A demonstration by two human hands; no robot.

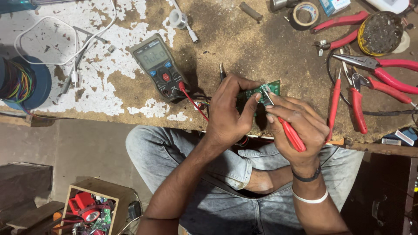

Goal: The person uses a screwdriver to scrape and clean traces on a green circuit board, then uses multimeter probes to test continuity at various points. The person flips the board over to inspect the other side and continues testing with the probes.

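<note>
Green and small, the rectangular circuit board [262, 93] sits at the near edge of your worn, paint-flecked wooden bench [244, 48], held up off the surface. Your left hand [228, 111] wraps it from the left side, thumb pressed on the board's face and fingers curled round behind. Your right hand [296, 124] is closed around the red handles of a pair of small metal-tipped pliers [283, 122], whose nose rests on a component in the upper middle of the board; whether the tips actually bite on it is too small to tell.

Just left of your hands lies a grey digital multimeter with a red dial [160, 66], its red lead [191, 101] running toward the board. To your right, well apart from the board, several red-handled pliers and cutters [379, 74] are spread out, with a round yellow-rimmed tin [379, 33] and a roll of tape [305, 14] beyond them. A blue spool of coloured wire [21, 82] stands at the far left, beside a white cable [65, 43].
</note>
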